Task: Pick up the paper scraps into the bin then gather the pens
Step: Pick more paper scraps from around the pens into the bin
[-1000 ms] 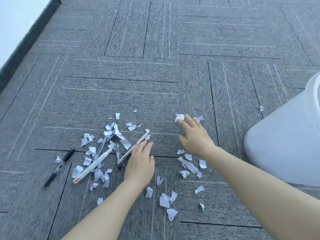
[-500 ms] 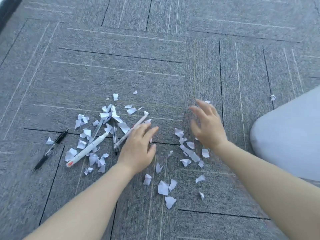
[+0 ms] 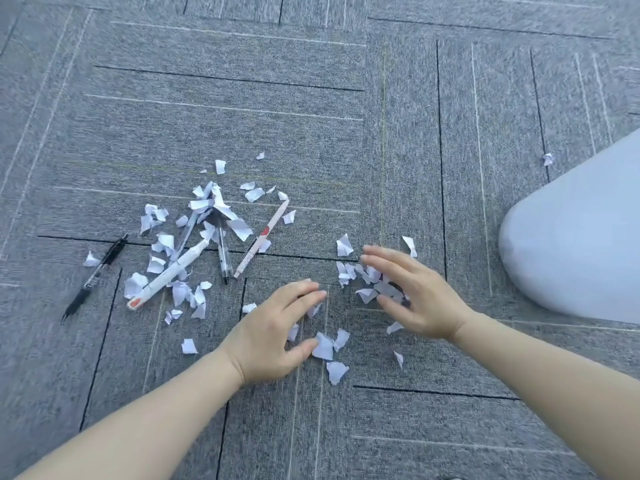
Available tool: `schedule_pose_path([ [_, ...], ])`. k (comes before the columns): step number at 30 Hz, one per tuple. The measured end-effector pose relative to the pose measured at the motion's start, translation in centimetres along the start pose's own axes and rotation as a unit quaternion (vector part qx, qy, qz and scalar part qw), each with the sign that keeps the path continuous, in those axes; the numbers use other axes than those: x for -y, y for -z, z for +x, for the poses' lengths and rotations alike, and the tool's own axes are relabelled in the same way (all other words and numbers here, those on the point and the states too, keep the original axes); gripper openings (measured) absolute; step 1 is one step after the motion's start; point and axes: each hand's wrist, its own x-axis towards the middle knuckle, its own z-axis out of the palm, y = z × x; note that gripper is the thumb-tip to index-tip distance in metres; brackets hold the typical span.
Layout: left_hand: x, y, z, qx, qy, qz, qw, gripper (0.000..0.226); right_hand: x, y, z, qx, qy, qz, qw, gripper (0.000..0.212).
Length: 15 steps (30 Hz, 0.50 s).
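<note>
Both hands are low over the grey carpet floor (image 3: 311,133), lower centre of frame. The left hand (image 3: 273,337) has its fingers (image 3: 304,289) spread and relaxed, gripping nothing, thumb touching a paper scrap (image 3: 323,346). The right hand (image 3: 420,299), fingers apart, cups a small heap of scraps (image 3: 367,280) without pinching it. More scraps (image 3: 221,211) lie centre left among the pens: a white pen (image 3: 169,275), a clear pen (image 3: 223,254), a red-marked pen (image 3: 261,242), and a black pen (image 3: 93,277) far left. The white bin (image 3: 578,237) stands at the right edge.

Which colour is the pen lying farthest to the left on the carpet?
Black, seen in the head view: the black pen.
</note>
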Motion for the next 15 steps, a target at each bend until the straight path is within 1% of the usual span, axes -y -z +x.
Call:
schedule_pose_path([
  [1,-0.3,-0.4,-0.7,0.003,-0.007,0.042,0.999,0.080,-0.4,0.1,0.0,-0.021,-0.012,-0.021,0.999,0.062],
  [2,-0.8,-0.9,-1.3,0.017,0.004,0.090,0.996,0.095,-0.8,0.3,0.1,-0.029,-0.027,-0.050,0.998,0.067],
  [3,-1.4,-1.5,-1.7,0.038,0.035,0.135,0.990,0.110,-1.2,0.4,0.5,-0.021,-0.041,-0.082,0.996,0.073],
  [4,-2.2,-2.2,-2.0,0.054,0.072,0.165,0.982,0.119,-1.5,0.5,0.9,-0.006,-0.050,-0.112,0.992,0.077],
  [5,-3.0,-3.1,-2.0,0.064,0.104,0.181,0.976,0.124,-1.7,0.5,1.5,0.007,-0.053,-0.134,0.989,0.080],
  [7,-4.6,-5.1,-1.5,0.068,0.155,0.185,0.968,0.129,-1.7,0.2,2.6,0.018,-0.059,-0.142,0.988,0.082],
  [9,-5.5,-6.7,-0.4,0.052,0.176,0.181,0.966,0.127,-1.2,-0.2,3.1,0.024,-0.054,-0.124,0.991,0.081],
  [10,-5.6,-7.3,0.2,0.034,0.177,0.174,0.968,0.122,-1.0,-0.5,3.1,0.030,-0.038,-0.117,0.992,0.081],
  [14,-4.4,-6.9,2.8,-0.052,0.183,0.158,0.969,0.089,-0.9,-0.8,1.7,0.074,0.056,-0.085,0.992,0.082],
  [15,-3.9,-6.4,3.5,-0.055,0.185,0.152,0.969,0.083,-1.0,-0.7,1.6,0.077,0.067,-0.084,0.991,0.083],
])
